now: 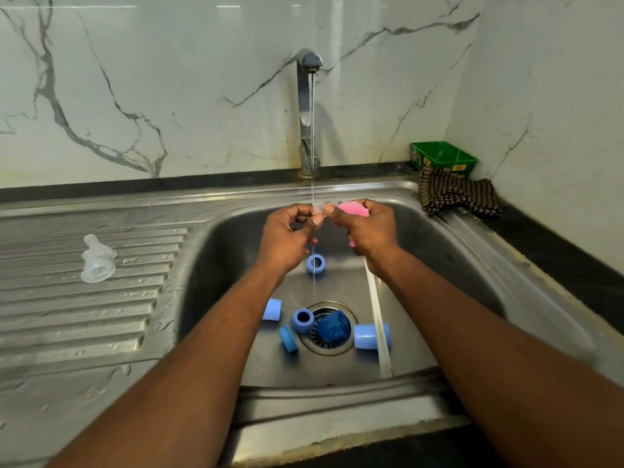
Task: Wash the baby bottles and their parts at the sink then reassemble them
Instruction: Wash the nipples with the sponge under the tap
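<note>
Both hands are raised over the sink basin under a thin stream of water from the tap. My left hand and my right hand pinch a small clear teat between their fingertips in the stream. My right hand also holds a pink sponge in its palm. Several blue bottle rings and caps lie on the basin floor around the drain. Two clear teats lie on the ribbed draining board.
A dark blue piece sits on the drain strainer. A green tub and a checked cloth are at the back right corner. The wet draining board stretches to the left; marble wall behind.
</note>
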`<state>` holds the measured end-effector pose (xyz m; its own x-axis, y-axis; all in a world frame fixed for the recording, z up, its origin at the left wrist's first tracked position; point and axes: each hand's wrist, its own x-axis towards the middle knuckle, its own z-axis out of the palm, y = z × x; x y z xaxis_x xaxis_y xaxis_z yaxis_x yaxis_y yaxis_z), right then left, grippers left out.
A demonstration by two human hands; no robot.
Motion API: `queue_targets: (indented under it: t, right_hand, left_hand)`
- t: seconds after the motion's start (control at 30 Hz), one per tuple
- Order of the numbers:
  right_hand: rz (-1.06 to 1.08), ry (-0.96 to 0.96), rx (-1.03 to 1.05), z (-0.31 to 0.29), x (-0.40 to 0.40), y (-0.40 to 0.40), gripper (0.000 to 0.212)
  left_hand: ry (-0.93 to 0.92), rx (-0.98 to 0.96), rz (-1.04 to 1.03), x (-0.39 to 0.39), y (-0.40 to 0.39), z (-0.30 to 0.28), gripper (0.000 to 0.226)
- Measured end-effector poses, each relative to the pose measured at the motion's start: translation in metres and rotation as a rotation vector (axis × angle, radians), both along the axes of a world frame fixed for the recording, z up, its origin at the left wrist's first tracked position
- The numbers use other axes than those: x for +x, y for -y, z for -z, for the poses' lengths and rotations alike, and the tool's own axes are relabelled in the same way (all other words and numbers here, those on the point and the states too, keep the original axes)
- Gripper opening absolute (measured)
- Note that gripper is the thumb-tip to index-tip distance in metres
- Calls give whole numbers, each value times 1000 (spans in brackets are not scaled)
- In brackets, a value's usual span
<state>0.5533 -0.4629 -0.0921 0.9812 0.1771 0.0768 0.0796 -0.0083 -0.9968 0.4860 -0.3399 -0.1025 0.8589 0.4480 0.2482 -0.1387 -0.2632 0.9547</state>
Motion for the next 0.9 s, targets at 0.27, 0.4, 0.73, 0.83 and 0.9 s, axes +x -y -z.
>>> queue_targets:
  t: [0.27,0.4,0.73,0.83,0.9]
  right_hand:
    - [-210,-64,-2,-1,-2,-1,33]
    - [-133,58,-37,-2,-3,1,16]
    - [-126,105,-102,-2,-2,2,34]
    - [-260,112,-147,0,-7,0,24]
    - [-267,191,-190,1,-8,-2,13]
  left_hand:
    - [3,99,90,1,11,0,11]
    - [-164,-314,151,-2,13,-10,34]
    - [-156,-588,97,4,12,-8,42]
    - [-138,-637,83,3,8,-10,26]
    - [-115,-566,63,2,5,-10,22]
